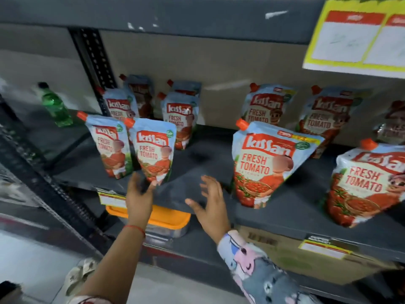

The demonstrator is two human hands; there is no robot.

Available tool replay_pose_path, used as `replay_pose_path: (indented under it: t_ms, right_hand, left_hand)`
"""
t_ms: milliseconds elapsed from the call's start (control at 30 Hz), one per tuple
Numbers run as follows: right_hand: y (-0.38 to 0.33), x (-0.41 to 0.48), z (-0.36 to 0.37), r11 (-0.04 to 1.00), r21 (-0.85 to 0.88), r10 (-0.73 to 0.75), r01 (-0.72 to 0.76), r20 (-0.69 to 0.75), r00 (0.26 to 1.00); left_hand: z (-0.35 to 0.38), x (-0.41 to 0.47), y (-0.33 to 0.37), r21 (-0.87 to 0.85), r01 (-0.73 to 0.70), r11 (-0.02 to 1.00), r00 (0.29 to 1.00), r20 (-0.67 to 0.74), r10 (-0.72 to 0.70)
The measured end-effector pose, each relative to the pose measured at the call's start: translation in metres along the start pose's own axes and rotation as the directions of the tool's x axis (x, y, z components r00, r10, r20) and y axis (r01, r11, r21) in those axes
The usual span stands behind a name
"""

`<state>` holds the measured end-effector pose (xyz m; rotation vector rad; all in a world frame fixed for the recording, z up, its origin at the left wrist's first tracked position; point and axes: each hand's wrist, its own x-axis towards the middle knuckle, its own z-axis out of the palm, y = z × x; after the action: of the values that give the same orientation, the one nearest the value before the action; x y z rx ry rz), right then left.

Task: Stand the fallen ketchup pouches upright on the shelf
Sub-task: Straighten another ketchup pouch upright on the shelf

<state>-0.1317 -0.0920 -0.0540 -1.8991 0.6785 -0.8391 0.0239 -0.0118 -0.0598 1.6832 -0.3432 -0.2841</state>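
Several Kissan ketchup pouches with orange caps stand upright on the dark shelf (197,159). At the front left, one small pouch (154,153) stands beside another (109,145), with more behind them (179,119). A large pouch (265,163) stands front centre-right, another (368,183) at the far right, and two more (266,105) (326,117) at the back. My left hand (140,194) is open, fingertips touching the base of the front small pouch. My right hand (211,205) hovers open over the shelf's front edge, holding nothing.
A green bottle (54,104) stands on the neighbouring shelf at left. A yellow and white price sign (355,34) hangs at upper right. Below the shelf sit an orange-lidded container (166,218) and a cardboard box (291,255). Price tags line the shelf edge.
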Motion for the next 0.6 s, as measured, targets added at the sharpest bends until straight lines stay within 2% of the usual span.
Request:
replay_pose_path:
  t_ms: [67, 133, 233, 333, 500, 600]
  right_hand:
    - [-0.011, 0.032, 0.028, 0.991, 0.081, 0.100, -0.111, 0.129, 0.987]
    - [-0.016, 0.057, 0.052, 0.988, 0.086, 0.104, -0.125, 0.215, 0.971]
    - [-0.017, 0.079, 0.077, 0.989, 0.084, 0.105, -0.125, 0.209, 0.972]
    - [-0.015, 0.087, 0.092, 0.987, 0.041, 0.147, -0.155, 0.146, 0.978]
    - [-0.009, 0.085, 0.093, 0.980, -0.016, 0.198, -0.198, 0.069, 0.978]
    - [-0.014, 0.085, 0.093, 0.978, -0.008, 0.210, -0.210, 0.066, 0.975]
  left_hand:
    - [-0.013, 0.022, 0.000, 0.006, 0.015, 1.000, 0.992, 0.122, -0.016]
    - [-0.021, 0.037, 0.000, -0.003, 0.006, 1.000, 0.969, 0.247, -0.005]
    - [-0.023, 0.053, 0.003, -0.032, -0.021, 0.999, 0.919, 0.394, 0.032]
    - [-0.019, 0.063, 0.006, 0.021, -0.043, 0.999, 0.922, 0.385, 0.031]
    - [-0.015, 0.060, 0.002, 0.141, -0.181, 0.973, 0.911, 0.396, 0.112]
    - [-0.015, 0.061, 0.004, 0.132, -0.171, 0.976, 0.913, 0.394, 0.107]
